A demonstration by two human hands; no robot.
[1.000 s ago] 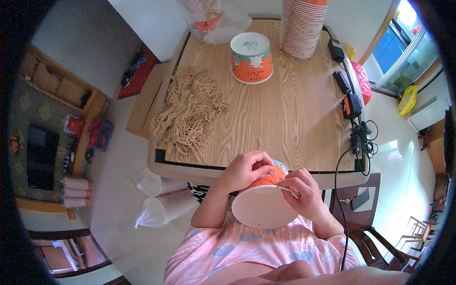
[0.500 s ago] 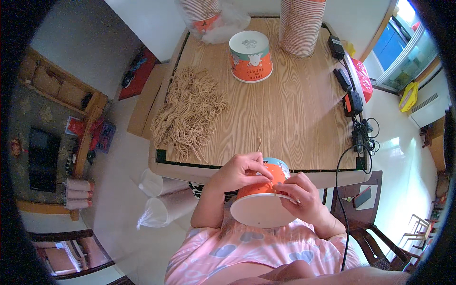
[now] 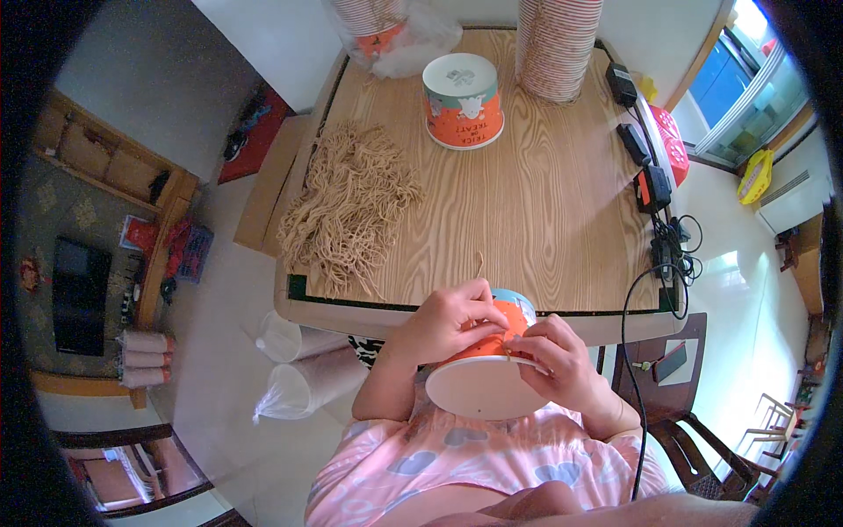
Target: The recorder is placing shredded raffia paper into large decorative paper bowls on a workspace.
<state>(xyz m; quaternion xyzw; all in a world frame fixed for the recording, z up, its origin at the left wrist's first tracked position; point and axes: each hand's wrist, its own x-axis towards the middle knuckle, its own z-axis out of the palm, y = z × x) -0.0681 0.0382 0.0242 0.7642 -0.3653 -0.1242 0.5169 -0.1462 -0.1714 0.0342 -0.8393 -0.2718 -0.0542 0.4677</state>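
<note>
An orange paper bucket (image 3: 470, 353) with a white rim and a teal band lies tipped on its side at my lap, its wide mouth toward me. My right hand (image 3: 558, 356) grips the rim, fingers outside and the thumb partly hidden. Against the orange wall, my left hand (image 3: 457, 321) is closed in a pinch near the right fingertips. A short tan cord end (image 3: 479, 262) shows just beyond the left hand, which seems to hold the cord; the fingers hide most of it. A small bit of cord shows at the rim by the right fingers.
A heap of tan cords (image 3: 351, 206) lies on the left of the wooden table (image 3: 544, 211). Another bucket (image 3: 463, 101) stands upside down behind, near a tall bucket stack (image 3: 555, 53) and a bagged stack (image 3: 378, 35). Adapters and black cables (image 3: 663, 237) line the right edge.
The left fingers have shifted slightly along the bucket wall and bent inward. My right hand and the bucket stay in about the same place.
</note>
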